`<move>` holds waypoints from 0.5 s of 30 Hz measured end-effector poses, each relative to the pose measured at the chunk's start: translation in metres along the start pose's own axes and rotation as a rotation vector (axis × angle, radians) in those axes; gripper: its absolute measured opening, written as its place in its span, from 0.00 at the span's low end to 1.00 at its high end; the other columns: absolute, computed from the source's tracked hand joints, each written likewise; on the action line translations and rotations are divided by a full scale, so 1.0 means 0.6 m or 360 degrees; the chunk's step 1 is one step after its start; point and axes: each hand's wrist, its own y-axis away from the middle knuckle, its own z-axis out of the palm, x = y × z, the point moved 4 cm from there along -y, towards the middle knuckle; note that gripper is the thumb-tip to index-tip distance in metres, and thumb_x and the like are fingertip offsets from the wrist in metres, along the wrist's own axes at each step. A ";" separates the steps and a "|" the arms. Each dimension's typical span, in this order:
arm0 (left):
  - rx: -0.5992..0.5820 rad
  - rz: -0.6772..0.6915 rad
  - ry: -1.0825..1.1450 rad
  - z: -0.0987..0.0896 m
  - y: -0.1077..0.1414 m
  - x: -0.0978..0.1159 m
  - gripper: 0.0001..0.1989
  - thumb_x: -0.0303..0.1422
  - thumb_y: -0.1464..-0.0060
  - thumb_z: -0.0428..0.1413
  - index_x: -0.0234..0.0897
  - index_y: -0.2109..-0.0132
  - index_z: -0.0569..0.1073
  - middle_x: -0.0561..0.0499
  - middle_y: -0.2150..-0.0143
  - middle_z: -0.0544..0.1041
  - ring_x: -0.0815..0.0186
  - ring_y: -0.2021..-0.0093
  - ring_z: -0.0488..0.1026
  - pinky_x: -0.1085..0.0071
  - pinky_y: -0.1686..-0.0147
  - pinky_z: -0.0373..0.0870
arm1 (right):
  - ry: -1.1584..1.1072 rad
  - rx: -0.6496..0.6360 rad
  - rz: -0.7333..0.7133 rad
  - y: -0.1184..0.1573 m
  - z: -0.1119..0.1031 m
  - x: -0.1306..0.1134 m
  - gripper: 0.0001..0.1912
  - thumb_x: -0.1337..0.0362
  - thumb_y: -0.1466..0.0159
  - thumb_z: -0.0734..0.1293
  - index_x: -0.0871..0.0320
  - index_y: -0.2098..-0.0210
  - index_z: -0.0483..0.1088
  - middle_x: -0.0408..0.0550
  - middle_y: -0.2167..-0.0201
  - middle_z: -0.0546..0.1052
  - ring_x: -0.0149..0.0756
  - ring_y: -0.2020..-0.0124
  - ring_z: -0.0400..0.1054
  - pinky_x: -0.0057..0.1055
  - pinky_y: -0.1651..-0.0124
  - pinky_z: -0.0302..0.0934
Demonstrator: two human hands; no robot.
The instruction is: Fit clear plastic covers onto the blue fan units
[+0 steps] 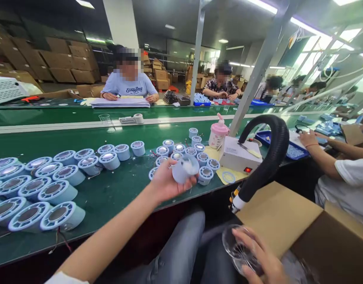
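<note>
Big workshop, with brown cartons [71, 61] stacked up around 10 o'clock and people seated across the desk [110, 185] at 11 [128, 86] and 1 [224, 85]. Near edge of the desk slanting from 8 o'clock up towards 3. Decent bare patch of green at 9 to 10 o'clock, between the big batch of blue cylinders [60, 187] and the left hand [166, 183]. Pretty cramped at 1 to 2, tbh: smaller batch [205, 175], pink-lidded mug [218, 136], pale box-shaped device [240, 156] with a lit red switch, plus a fat black hose [277, 130] arching over and down past the edge. Open cardboard box [282, 217] at 4 o'clock, below desk level.

Glossy green top, with a pale strip [63, 125] running across and a label roll [137, 118] near it at 11.

Left hand just above the desk near the middle, fingers wrapped around a smooth pale blue cup-shaped piece [183, 171], something white and fluffy-looking inside. Right hand [267, 254] at 5 o'clock, over the lap, grasping a clear round piece [240, 248], see-through and rigid-looking, too blurred for finer detail. Slotted rims and grey round centres on the cylinders, thin wires poking out of some.
</note>
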 end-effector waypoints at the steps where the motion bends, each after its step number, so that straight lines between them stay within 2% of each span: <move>1: -0.0194 -0.0210 0.0213 0.036 0.020 -0.039 0.32 0.47 0.41 0.29 0.34 0.52 0.71 0.39 0.59 0.77 0.62 0.69 0.73 0.67 0.76 0.69 | 0.0054 -0.0035 -0.0115 -0.008 0.011 -0.017 0.24 0.60 0.33 0.61 0.47 0.38 0.58 0.55 0.46 0.66 0.48 0.47 0.68 0.38 0.52 0.71; 3: -0.0487 -0.0594 0.0411 0.092 0.054 -0.102 0.33 0.55 0.45 0.34 0.34 0.58 0.71 0.43 0.68 0.74 0.67 0.79 0.66 0.73 0.84 0.59 | 0.0209 -0.0004 -0.0201 -0.025 0.022 -0.046 0.27 0.62 0.34 0.61 0.48 0.36 0.55 0.58 0.46 0.63 0.50 0.48 0.68 0.42 0.53 0.71; 4: -0.0595 -0.0717 0.0422 0.112 0.067 -0.123 0.32 0.57 0.47 0.38 0.34 0.59 0.70 0.47 0.71 0.72 0.70 0.82 0.62 0.75 0.86 0.55 | 0.0312 0.0023 -0.0194 -0.033 0.024 -0.058 0.28 0.63 0.35 0.61 0.47 0.36 0.55 0.59 0.46 0.62 0.51 0.50 0.68 0.45 0.54 0.71; 7: -0.0769 -0.0784 0.0261 0.143 0.084 -0.146 0.25 0.53 0.52 0.53 0.35 0.59 0.71 0.54 0.74 0.67 0.74 0.82 0.57 0.77 0.86 0.50 | 0.0571 0.0039 -0.0095 -0.048 0.027 -0.075 0.27 0.65 0.36 0.63 0.48 0.38 0.60 0.61 0.46 0.61 0.56 0.50 0.66 0.51 0.57 0.69; 9: -0.0840 -0.0613 0.0072 0.149 0.086 -0.137 0.18 0.44 0.52 0.58 0.36 0.60 0.73 0.54 0.71 0.69 0.73 0.78 0.61 0.77 0.82 0.55 | 0.0602 -0.0043 0.0044 -0.049 0.029 -0.072 0.23 0.67 0.37 0.63 0.51 0.42 0.66 0.62 0.44 0.60 0.57 0.49 0.64 0.52 0.57 0.68; 11: -0.0834 -0.0229 -0.0277 0.150 0.086 -0.118 0.11 0.37 0.50 0.58 0.37 0.60 0.75 0.53 0.66 0.72 0.70 0.69 0.67 0.75 0.71 0.64 | 0.0482 -0.0190 0.0166 -0.045 0.031 -0.064 0.15 0.69 0.38 0.65 0.53 0.52 0.73 0.60 0.43 0.61 0.56 0.49 0.64 0.50 0.57 0.68; 13: -0.0717 0.0193 -0.0634 0.149 0.089 -0.101 0.08 0.34 0.48 0.58 0.38 0.60 0.75 0.51 0.60 0.73 0.66 0.60 0.69 0.71 0.59 0.65 | 0.0211 -0.0350 0.0263 -0.039 0.031 -0.056 0.07 0.71 0.40 0.66 0.54 0.65 0.74 0.54 0.44 0.64 0.51 0.48 0.64 0.46 0.55 0.67; 15: -0.0568 0.0377 -0.0756 0.147 0.094 -0.099 0.13 0.36 0.50 0.61 0.38 0.57 0.75 0.50 0.59 0.72 0.64 0.58 0.69 0.69 0.55 0.65 | -0.0140 -0.0433 0.0371 -0.035 0.027 -0.052 0.04 0.70 0.40 0.68 0.55 0.69 0.73 0.50 0.47 0.66 0.46 0.49 0.65 0.41 0.52 0.65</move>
